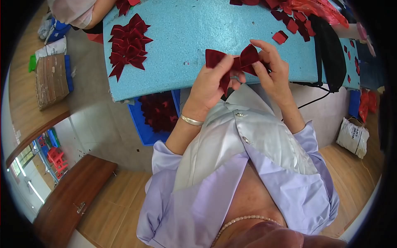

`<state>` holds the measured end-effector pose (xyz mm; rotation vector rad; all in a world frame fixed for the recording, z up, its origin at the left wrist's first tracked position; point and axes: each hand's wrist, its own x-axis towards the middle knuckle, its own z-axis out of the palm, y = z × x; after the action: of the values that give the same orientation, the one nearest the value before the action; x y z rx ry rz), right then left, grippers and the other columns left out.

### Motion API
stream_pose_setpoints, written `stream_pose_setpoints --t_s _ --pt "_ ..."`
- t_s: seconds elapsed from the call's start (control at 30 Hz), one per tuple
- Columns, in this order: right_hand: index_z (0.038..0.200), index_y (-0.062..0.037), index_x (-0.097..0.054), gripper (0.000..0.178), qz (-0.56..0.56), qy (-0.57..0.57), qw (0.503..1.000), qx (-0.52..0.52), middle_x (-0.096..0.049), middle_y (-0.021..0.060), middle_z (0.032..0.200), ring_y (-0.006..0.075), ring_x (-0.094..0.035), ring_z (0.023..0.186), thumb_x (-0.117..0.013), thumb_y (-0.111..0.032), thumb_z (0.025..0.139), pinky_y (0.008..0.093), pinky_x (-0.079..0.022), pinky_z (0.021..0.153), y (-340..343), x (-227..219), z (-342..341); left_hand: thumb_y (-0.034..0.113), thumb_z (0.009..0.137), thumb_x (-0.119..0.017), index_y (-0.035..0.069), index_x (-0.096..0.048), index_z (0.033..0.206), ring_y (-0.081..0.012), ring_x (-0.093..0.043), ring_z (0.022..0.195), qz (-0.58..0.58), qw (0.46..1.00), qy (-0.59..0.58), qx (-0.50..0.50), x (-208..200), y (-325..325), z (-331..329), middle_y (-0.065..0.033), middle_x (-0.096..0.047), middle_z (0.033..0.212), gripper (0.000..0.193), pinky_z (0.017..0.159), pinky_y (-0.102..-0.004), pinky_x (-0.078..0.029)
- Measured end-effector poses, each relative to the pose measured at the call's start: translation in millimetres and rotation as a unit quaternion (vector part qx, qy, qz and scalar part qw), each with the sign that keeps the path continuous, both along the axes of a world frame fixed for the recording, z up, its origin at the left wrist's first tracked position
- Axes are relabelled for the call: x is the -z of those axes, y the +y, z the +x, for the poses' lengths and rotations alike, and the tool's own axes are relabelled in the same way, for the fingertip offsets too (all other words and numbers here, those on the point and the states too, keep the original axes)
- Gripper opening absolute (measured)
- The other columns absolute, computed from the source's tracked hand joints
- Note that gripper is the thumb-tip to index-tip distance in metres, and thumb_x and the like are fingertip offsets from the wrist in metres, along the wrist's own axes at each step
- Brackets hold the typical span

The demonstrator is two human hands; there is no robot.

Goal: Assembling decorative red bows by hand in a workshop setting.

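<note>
Just above the near edge of the light blue table, a dark red velvet bow (249, 56) is held between my two hands. My left hand (209, 86) pinches its left side, thumb lying across the front near the middle. At the right loop, the thumb and fingers of my right hand (275, 74) close on the velvet. One tail of the bow hangs down beside my left fingers. The fingertips behind the bow are partly hidden.
A heap of finished-looking red bows (129, 45) lies on the table's left side. Red velvet pieces (280, 38) are scattered at the far right, beside a black object (331, 53). Below the table's edge stands a blue bin (136, 124) of red bows. Another person's arm (101, 12) reaches in at the upper left.
</note>
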<state>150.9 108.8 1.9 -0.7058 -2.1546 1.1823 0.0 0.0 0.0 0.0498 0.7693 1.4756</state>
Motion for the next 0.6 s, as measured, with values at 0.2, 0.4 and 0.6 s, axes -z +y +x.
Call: stream_pose_setpoints --t_s 0.2,0.4,0.6 --pt "0.124 -0.0003 -0.054 0.036 0.167 0.012 0.986 0.01 -0.067 0.0102 0.079 0.0145 -0.064 0.065 -0.058 0.0 0.088 0.0254 -0.048 0.058 -5.0 1.3 -2.9 0.019 0.095 -0.063 0.001 -0.061 0.106 -0.0081 -0.047 0.056 0.036 0.995 0.095 0.018 -2.5 -5.9 6.0 -0.0012 -0.055 0.068 0.021 0.046 -0.0232 -0.032" --pt "0.103 0.001 -0.058 0.014 0.025 0.015 0.999 0.021 -0.066 0.0071 0.081 0.0103 -0.061 0.066 -0.059 -0.004 0.09 0.0248 -0.047 0.058 -8.3 -0.2 -1.0 0.015 0.093 -0.065 0.001 -0.06 0.103 -0.0063 -0.044 0.054 0.031 0.985 0.169 -0.005 -9.7 -5.1 14.9 0.0003 -0.054 0.068 0.017 0.045 -0.0227 -0.031" --pt "0.096 0.0018 -0.057 0.008 -0.136 0.093 0.986 -0.008 -0.059 0.0024 0.082 0.0074 -0.052 0.075 -0.059 -0.003 0.09 0.0212 -0.043 0.067 -8.7 -1.0 -3.2 0.008 0.092 -0.064 0.003 -0.056 0.106 -0.0047 -0.043 0.057 0.036 0.976 0.207 -0.046 -11.5 -4.4 24.0 0.0006 -0.054 0.073 0.017 0.046 -0.0205 -0.028"
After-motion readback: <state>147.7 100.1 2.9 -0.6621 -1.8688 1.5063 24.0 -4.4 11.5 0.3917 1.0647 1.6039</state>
